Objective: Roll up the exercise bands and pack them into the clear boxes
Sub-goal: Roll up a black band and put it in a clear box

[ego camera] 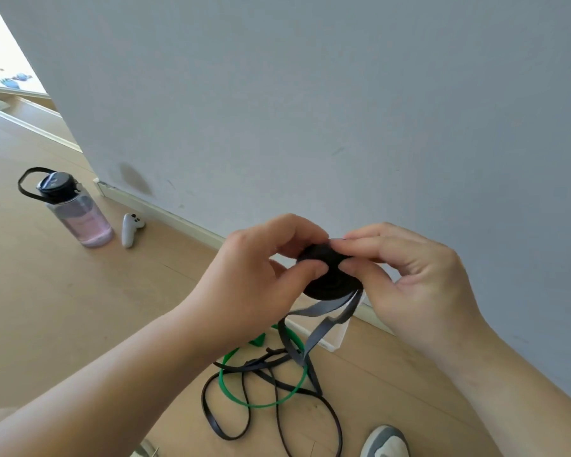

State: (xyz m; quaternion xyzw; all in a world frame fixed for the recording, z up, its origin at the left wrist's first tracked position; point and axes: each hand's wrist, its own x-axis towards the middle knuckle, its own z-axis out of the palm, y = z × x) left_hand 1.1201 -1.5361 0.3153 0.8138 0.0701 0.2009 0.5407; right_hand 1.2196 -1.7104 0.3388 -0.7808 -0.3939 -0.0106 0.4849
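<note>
A black exercise band [331, 279] is wound into a tight disc held up in front of the wall. My left hand [254, 275] pinches the roll's left side and my right hand [412, 278] pinches its right side. The band's loose tail [314, 338] hangs from the roll down to the floor, where it lies in tangled loops [277, 413]. A green band [261, 395] lies as a ring on the floor under the black loops. A clear box [338, 338] stands by the baseboard, mostly hidden behind my hands and the hanging tail.
A grey wall [310, 110] with a white baseboard runs diagonally behind my hands. On the wooden floor at left stand a pink-tinted water bottle [76, 216] and a white controller [130, 229]. A grey-and-white shoe [386, 441] shows at the bottom edge.
</note>
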